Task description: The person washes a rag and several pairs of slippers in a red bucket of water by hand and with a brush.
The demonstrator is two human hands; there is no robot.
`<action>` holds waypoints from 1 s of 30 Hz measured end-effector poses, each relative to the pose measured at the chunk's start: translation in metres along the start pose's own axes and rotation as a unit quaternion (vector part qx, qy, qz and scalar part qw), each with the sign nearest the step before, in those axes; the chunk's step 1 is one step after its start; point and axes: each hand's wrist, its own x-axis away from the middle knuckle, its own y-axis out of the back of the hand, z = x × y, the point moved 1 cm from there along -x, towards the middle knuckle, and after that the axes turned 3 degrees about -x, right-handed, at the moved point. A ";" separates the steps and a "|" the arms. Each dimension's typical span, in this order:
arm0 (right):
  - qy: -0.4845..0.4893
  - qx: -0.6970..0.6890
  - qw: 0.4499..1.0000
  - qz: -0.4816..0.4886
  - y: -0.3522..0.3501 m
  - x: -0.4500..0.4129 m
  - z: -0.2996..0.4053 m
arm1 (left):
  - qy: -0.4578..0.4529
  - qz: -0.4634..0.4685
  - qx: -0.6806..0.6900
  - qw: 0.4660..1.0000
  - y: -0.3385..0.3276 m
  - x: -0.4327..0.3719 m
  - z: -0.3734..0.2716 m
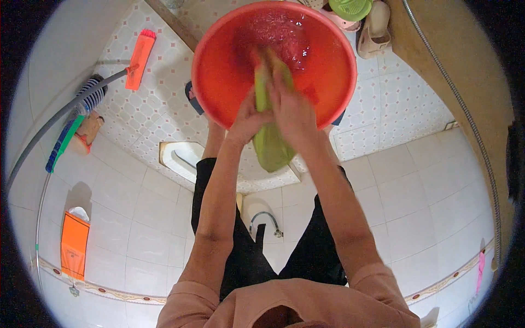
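Observation:
A red plastic basin (201, 88) of water stands on the tiled floor between my feet. Over its near rim I hold a long yellow-green item (272, 151), shaped like a slipper; motion blur hides its exact kind. My left hand (250, 119) grips its left side, thumb laid across it. Against the upper right side lies my right hand (293, 110), blurred, its fingers pointing toward the water. Whether the right hand grips something of its own cannot be made out. The item's far end is over the water, while its near end sticks out past the rim.
Several shoes, including a green one (350, 8) and a beige clog (374, 33), lie beyond the basin at right. To the left are an orange-red floor brush (140, 59) and a blue-green brush (69, 131). A squat toilet (178, 160) lies behind my left foot. A metal hose (455, 86) hangs right.

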 end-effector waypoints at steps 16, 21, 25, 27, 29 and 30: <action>0.030 -0.071 0.997 -0.031 -0.013 0.010 -0.013 | -0.052 -0.078 0.179 0.979 0.014 -0.017 -0.018; 0.024 -0.001 0.998 -0.050 -0.010 0.085 0.005 | -0.077 -0.076 0.258 0.960 0.019 -0.010 -0.010; 0.027 0.079 0.996 0.030 0.002 -0.031 -0.028 | -0.040 -0.118 0.184 0.975 -0.009 -0.023 0.003; 0.068 0.106 0.992 0.027 0.000 -0.025 -0.021 | -0.049 -0.098 0.191 0.975 0.004 -0.024 0.000; 0.099 0.062 0.992 -0.046 -0.009 0.023 -0.014 | -0.062 -0.104 0.191 0.974 0.014 -0.018 -0.014; 0.098 0.046 0.992 -0.069 -0.020 0.044 -0.020 | -0.037 -0.127 0.187 0.973 0.018 -0.014 -0.015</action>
